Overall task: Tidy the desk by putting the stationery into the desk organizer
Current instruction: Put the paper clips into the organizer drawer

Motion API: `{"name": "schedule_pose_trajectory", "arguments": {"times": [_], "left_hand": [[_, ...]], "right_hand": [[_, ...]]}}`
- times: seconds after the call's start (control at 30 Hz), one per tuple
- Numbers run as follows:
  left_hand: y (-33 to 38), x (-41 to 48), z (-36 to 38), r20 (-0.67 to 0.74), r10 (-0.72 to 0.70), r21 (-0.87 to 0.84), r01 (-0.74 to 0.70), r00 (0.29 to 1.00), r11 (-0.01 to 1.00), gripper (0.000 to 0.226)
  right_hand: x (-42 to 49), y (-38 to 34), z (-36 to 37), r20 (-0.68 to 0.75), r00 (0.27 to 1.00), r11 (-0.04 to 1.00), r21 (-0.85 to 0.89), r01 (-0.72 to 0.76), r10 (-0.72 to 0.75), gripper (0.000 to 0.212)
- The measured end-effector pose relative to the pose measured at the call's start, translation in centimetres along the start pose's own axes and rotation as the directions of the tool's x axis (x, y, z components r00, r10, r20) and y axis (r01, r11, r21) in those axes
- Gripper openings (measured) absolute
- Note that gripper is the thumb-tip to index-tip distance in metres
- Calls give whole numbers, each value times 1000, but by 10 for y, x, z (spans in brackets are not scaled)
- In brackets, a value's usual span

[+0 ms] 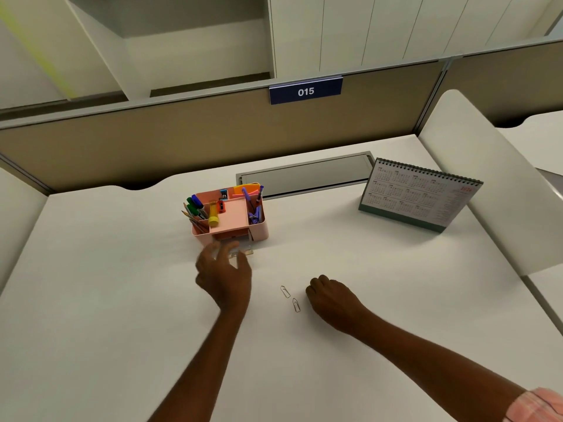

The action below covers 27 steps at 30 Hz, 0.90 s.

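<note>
1. A pink desk organizer [230, 216] is being shown toward the middle of the white desk [365, 345], nearer the far edge; markers, pencils, a yellow highlighter [213, 214] and purple pens [254, 205] are already being held in its compartments.
2. The left hand [224, 274] is being held just in front of the organizer's low front drawer, fingers spread wide; something small and clear is blurred at its fingertips [233, 248], and whether it is being gripped cannot be told.
3. The right hand [330, 295] is being rested on the desk with fingers curled narrow into a loose fist; whether anything is enclosed cannot be told.
4. Two paper clips [291, 298] are being left loose on the desk, just beside the right hand and between the two hands, well short of the near edge.
5. The clips are being judged very light, thin, stiff wire, lying flat and prone to sliding on the smooth top; a fingertip pinch at one rounded end, or a nail slid under an edge, is being judged the best hold.
6. A desk calendar [417, 196] is being seen toward the far right corner.
</note>
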<state>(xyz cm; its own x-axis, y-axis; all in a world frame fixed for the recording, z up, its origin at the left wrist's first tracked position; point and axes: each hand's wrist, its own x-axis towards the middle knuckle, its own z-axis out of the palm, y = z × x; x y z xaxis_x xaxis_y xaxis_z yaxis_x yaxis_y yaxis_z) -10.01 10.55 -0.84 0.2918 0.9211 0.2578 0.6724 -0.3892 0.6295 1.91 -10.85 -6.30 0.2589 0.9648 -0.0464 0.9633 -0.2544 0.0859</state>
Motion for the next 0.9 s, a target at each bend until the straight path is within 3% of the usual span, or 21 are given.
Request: {"name": "schedule_pose_trajectory", "arguments": {"times": [0.07, 0.1, 0.17, 0.23, 0.33, 0.47, 0.6, 0.7, 0.8, 0.9], "left_hand": [[1, -29, 1, 85, 125, -167, -110, 989, 980, 16], [0, -44, 2, 180, 149, -260, -99, 972, 961, 14], [-1, -67, 5, 424, 115, -346, 44, 898, 937, 11], [2, -82, 6, 613, 42, -326, 204, 789, 923, 11], [9, -91, 7, 709, 38, -318, 271, 705, 909, 5], [11, -89, 5, 727, 40, -301, 267, 685, 915, 10], [10, -75, -2, 663, -19, -313, 301, 748, 901, 8], [7, -49, -10, 537, -172, -364, 411, 826, 836, 7], [0, -13, -20, 363, -325, -398, 461, 873, 793, 12], [-4, 19, -28, 262, -423, -425, 497, 868, 757, 24]], "right_hand": [[2, 1, 2, -44, 993, 982, 156, -106, 114, 24], [2, 1, 4, -41, 982, 952, 255, -170, 186, 22], [0, 3, 4, 2, 939, 823, 481, -303, 344, 11], [-1, 4, -1, 137, 908, 604, 706, -370, 396, 3], [-9, 2, -11, 183, 904, 416, 840, -348, 385, 7], [-16, -8, -17, 178, 896, 348, 876, -332, 408, 8], [-15, -15, -12, 142, 877, 393, 853, -344, 459, 6], [-20, -23, -3, 113, 907, 576, 739, -350, 405, 20], [-25, -35, 6, 37, 975, 827, 523, -206, 220, 33], [-27, -45, 9, -56, 991, 928, 363, -90, 118, 24]]}}
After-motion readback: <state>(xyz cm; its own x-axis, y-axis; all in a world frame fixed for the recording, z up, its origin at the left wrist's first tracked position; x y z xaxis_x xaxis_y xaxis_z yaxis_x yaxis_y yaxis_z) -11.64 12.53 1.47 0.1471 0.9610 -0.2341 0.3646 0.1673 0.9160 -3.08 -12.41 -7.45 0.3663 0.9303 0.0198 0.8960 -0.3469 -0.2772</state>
